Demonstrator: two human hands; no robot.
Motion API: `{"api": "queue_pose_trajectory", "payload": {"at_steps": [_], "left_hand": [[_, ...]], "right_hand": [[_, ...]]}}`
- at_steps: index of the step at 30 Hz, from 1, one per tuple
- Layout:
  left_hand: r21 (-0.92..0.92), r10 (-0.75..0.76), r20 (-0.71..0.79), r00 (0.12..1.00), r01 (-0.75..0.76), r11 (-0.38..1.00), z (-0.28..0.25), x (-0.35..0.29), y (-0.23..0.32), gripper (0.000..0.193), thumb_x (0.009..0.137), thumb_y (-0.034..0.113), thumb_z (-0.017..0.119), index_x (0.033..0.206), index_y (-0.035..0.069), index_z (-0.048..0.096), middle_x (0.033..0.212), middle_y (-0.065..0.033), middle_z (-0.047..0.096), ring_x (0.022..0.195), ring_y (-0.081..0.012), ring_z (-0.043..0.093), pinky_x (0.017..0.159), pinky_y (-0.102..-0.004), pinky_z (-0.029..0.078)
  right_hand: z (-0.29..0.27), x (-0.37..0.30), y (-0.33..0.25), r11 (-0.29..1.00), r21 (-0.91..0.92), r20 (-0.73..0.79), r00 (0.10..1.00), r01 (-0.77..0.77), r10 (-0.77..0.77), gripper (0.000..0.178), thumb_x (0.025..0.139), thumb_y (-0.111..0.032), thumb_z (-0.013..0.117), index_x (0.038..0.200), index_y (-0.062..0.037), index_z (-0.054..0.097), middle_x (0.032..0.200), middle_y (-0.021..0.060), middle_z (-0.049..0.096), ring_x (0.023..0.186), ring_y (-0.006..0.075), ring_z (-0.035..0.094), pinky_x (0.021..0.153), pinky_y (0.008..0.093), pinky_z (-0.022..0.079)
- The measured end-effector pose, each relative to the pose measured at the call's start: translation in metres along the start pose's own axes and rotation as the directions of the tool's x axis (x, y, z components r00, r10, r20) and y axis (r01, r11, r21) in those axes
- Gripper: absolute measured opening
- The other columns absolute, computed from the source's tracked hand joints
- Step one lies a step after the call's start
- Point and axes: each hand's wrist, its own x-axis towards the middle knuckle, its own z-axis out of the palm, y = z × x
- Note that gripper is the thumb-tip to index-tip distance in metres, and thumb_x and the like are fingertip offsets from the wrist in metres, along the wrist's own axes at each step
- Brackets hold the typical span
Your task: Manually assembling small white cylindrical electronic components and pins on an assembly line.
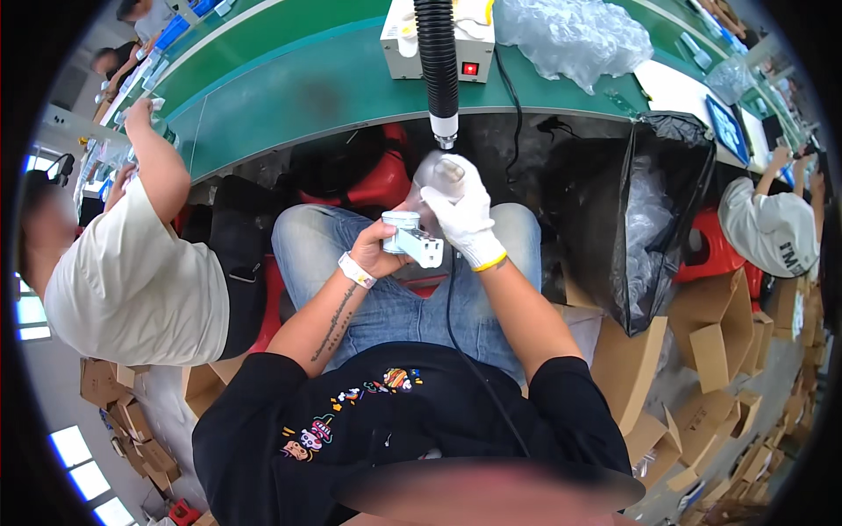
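My left hand [375,252] is bare and grips a light-blue plastic part [412,241] above my lap. One end of that part is round like a short cylinder; the other is a block with small square openings. My right hand [465,210], in a white glove with a yellow cuff edge, is closed on a see-through plastic piece [426,180] whose exact kind I cannot make out. Just above the glove hangs the metal tip of a black ribbed hose [436,70]. Both hands are close together, with the blue part left of the glove.
A green workbench [289,96] curves ahead, bearing a beige box with a red switch [438,57] and a heap of clear bags [570,39]. At right stand a black bin bag [614,219] and open cartons [715,329]. A co-worker [145,272] sits close on my left.
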Motion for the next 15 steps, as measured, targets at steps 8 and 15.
{"api": "queue_pose_trajectory", "payload": {"at_steps": [8, 15], "left_hand": [[0.521, -0.071, -0.018, 0.997, 0.069, 0.851, 0.008, 0.017, 0.005, 0.08, 0.077, 0.01, 0.072, 0.151, 0.006, 0.043, 0.125, -0.0124, 0.067, 0.108, -0.0238, 0.068, 0.088, -0.0387, 0.059], [0.931, 0.076, -0.098, 0.992, 0.064, 0.36, 0.108, 0.0, 0.024, 0.073, 0.068, 0.007, 0.075, 0.137, 0.006, 0.053, 0.12, -0.0125, 0.068, 0.102, -0.0166, 0.065, 0.092, -0.0316, 0.053]], "right_hand": [[-0.024, -0.014, 0.053, 0.951, 0.194, 0.217, 0.956, -0.242, 0.199, 0.045, 0.086, -0.012, 0.075, 0.127, -0.0056, 0.057, 0.111, 0.0088, 0.069, 0.103, 0.0188, 0.068, 0.092, 0.0342, 0.056], [-0.071, -0.018, -0.008, 0.923, -0.369, 0.365, 0.93, 0.112, 0.033, 0.028, 0.088, -0.022, 0.065, 0.114, -0.0122, 0.066, 0.095, 0.0182, 0.071, 0.091, 0.0388, 0.069, 0.079, 0.0457, 0.056]]}}
